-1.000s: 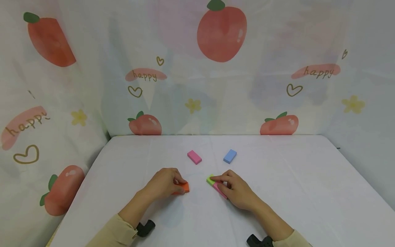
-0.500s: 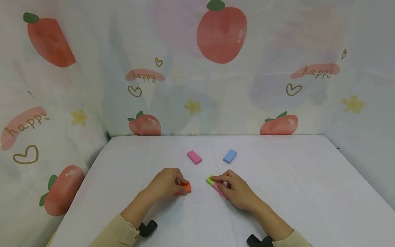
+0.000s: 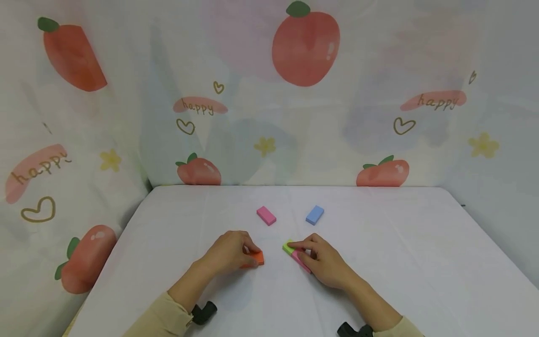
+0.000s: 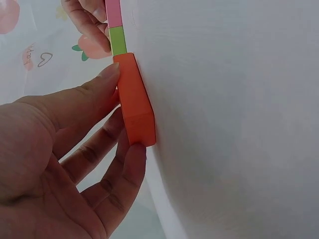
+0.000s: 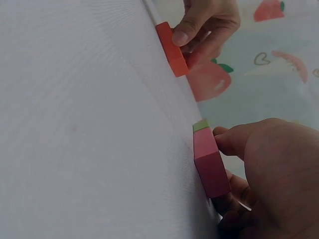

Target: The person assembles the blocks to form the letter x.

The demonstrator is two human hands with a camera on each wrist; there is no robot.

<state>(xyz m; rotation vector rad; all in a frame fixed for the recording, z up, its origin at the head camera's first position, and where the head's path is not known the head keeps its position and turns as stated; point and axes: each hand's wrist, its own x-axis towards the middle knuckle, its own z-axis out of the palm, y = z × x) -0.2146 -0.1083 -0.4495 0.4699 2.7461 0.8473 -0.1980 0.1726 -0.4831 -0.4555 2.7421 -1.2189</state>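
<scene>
Evidently, both hands are occupied. The left hand pinches the orange block between thumb and fingers, low against the bench; the grip presumably leaves the end facing the right hand exposed on purpose. The right hand pinches the nearer pink block, one finger lying over the adjoining green block. These two meet end to end, and the hold probably serves to maintain their alignment. A gap between the hands separates this pair from the orange block. Ahead of and between the hands lies the farther pink block; ahead of the right hand lies the blue block. Both are untouched and slanted opposite ways, likely positioned for easy reach. All blocks are oblong, flat-sided and plainly coloured, with crisp edges and a matt finish; painted wood appears likely, though unconfirmed. The bench surface is white and smooth, with faint creases.
</scene>
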